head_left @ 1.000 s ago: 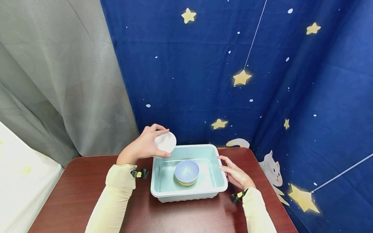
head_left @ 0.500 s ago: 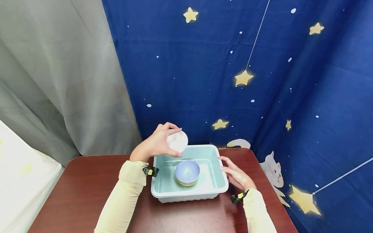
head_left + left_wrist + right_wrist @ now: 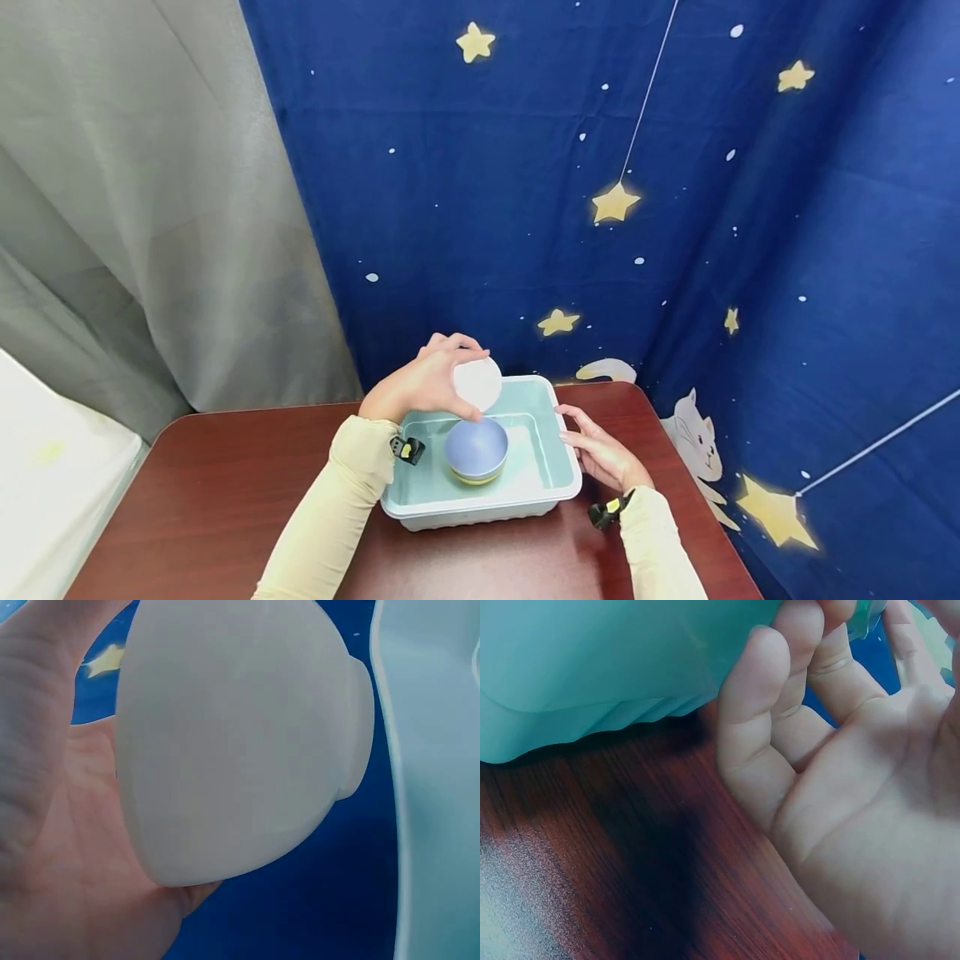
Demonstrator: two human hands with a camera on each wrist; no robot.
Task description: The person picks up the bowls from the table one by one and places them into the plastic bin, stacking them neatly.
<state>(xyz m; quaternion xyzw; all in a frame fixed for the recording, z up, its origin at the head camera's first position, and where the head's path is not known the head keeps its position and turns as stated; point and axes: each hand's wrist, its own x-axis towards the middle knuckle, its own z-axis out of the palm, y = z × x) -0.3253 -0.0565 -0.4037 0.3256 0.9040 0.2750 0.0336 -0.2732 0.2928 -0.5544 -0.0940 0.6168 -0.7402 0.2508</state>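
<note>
My left hand (image 3: 431,385) holds a small white bowl (image 3: 477,385) by its edge, thumb on the near side and fingers on the far side. It is tipped sideways above the back part of a pale green-blue plastic basin (image 3: 543,462). In the left wrist view the white bowl (image 3: 240,742) shows its smooth outer wall and its foot ring. Inside the basin sits a blue bowl (image 3: 476,446) stacked on a yellow bowl (image 3: 477,479). My right hand (image 3: 603,452) grips the basin's right rim; its curled fingers (image 3: 754,697) lie against the outside wall.
The basin stands on a dark red wooden table (image 3: 247,492) with rounded corners. Behind hangs a blue curtain (image 3: 480,208) with stars, and a grey curtain (image 3: 172,208) is at left. White cloth (image 3: 52,492) covers something at the far left.
My left hand has carried the white bowl rightward, from the basin's left edge to behind and above the blue bowl, lowering it slightly at the end. The right hand stays on the rim.
</note>
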